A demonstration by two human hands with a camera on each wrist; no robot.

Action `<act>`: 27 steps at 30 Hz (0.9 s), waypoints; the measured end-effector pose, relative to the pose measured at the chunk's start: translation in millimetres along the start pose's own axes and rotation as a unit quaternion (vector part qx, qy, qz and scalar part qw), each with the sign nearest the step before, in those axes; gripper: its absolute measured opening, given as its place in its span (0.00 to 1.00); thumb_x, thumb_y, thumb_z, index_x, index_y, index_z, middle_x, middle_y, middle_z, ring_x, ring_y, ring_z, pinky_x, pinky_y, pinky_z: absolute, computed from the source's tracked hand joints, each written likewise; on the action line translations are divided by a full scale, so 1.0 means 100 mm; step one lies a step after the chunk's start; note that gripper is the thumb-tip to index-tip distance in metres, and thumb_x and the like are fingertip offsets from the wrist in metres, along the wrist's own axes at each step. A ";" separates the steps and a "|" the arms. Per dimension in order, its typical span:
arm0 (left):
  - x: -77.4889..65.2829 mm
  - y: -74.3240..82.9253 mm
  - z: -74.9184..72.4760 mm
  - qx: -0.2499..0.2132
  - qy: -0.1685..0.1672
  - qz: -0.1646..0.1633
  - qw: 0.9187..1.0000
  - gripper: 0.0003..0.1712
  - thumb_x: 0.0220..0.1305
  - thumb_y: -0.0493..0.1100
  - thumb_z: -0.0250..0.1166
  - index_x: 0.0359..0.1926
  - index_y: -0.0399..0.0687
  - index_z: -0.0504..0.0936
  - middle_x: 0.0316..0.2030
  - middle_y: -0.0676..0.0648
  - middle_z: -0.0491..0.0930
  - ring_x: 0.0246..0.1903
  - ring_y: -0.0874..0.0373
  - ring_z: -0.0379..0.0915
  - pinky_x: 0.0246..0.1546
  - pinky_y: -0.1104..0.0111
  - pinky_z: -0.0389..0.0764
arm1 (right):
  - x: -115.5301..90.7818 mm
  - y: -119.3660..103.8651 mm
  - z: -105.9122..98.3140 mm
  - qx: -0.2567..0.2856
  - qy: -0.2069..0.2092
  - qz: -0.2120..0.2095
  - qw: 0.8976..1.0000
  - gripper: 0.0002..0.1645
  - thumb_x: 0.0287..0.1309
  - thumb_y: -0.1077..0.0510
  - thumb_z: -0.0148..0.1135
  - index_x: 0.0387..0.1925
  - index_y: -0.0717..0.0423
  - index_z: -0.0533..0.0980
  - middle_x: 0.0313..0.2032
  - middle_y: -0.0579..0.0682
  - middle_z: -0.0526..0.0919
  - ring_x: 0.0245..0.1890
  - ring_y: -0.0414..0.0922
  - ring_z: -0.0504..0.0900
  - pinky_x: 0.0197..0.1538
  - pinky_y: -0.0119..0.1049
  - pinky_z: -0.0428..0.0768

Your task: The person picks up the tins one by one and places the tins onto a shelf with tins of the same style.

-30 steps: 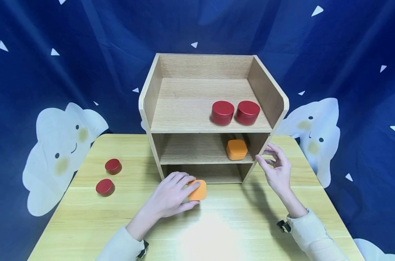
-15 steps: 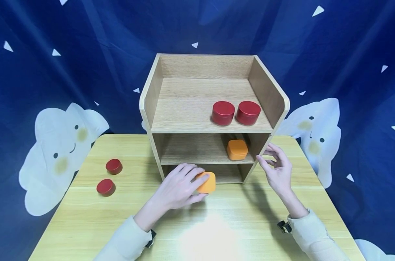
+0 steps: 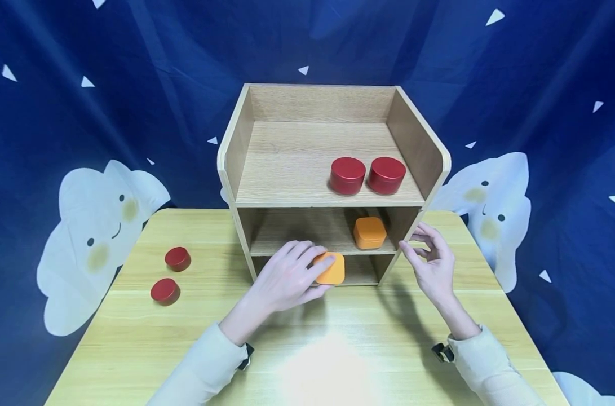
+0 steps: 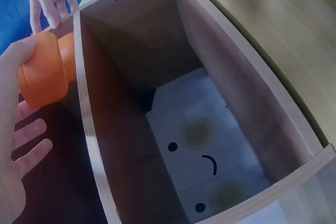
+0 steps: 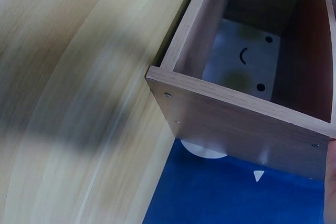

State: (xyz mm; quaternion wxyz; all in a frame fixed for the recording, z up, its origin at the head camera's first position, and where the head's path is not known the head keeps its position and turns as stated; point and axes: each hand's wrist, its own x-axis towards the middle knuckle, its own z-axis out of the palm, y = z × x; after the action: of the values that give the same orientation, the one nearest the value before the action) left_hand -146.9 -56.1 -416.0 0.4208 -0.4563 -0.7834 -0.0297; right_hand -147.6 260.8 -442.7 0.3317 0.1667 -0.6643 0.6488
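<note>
My left hand (image 3: 282, 279) pinches a rounded-square orange box (image 3: 334, 269) between thumb and fingers, in front of the wooden shelf unit's (image 3: 297, 158) lower opening. In the left wrist view this held orange box (image 4: 44, 74) is level with the middle compartment, close in front of another orange box (image 4: 67, 56). That second orange box (image 3: 370, 233) stands at the right end of the middle shelf. My right hand (image 3: 434, 265) rests its fingertips at the front edge and outer face of the unit's right side panel. Only a sliver of it shows in the right wrist view.
Two round red tins (image 3: 348, 176) (image 3: 386, 175) stand side by side at the top shelf's right front. On the table (image 3: 211, 332), left of the unit, lie two more red tins (image 3: 177, 259) (image 3: 165, 291). A blue curtain (image 3: 307, 39) hangs behind.
My left hand has carried the orange box forward and to the right, from over the table to before the shelf unit. The right hand stays at the side panel.
</note>
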 end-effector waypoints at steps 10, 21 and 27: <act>0.09 -0.03 0.08 0.018 -0.004 -0.013 1.000 0.30 0.61 0.66 0.72 0.54 0.53 0.85 0.47 0.51 0.85 0.45 0.53 0.82 0.47 0.63 0.85 | -0.01 0.00 -0.01 -0.004 -0.002 0.003 1.000 0.34 0.50 0.87 0.63 0.60 0.72 0.78 0.46 0.38 0.89 0.43 0.31 0.88 0.42 0.19 0.85; 0.20 -0.07 0.15 0.029 -0.008 -0.031 0.999 0.30 0.61 0.65 0.72 0.54 0.52 0.84 0.46 0.50 0.84 0.43 0.53 0.81 0.42 0.65 0.84 | -0.01 0.00 -0.01 -0.005 -0.002 0.005 1.000 0.34 0.50 0.87 0.63 0.60 0.72 0.78 0.46 0.38 0.89 0.43 0.30 0.88 0.42 0.18 0.85; 0.24 -0.08 0.18 0.032 -0.020 -0.041 0.998 0.27 0.63 0.63 0.72 0.55 0.53 0.83 0.48 0.51 0.85 0.43 0.53 0.81 0.38 0.66 0.84 | 0.00 -0.01 -0.01 -0.016 0.000 0.009 1.000 0.34 0.50 0.86 0.64 0.60 0.72 0.78 0.46 0.38 0.88 0.44 0.30 0.88 0.42 0.18 0.84</act>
State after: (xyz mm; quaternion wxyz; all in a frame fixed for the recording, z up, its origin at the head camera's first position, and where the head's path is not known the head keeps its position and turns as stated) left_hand -169.3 -36.0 -408.2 0.4178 -0.4103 -0.8105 -0.0127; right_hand -146.7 261.8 -441.9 0.3278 0.1555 -0.6761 0.6412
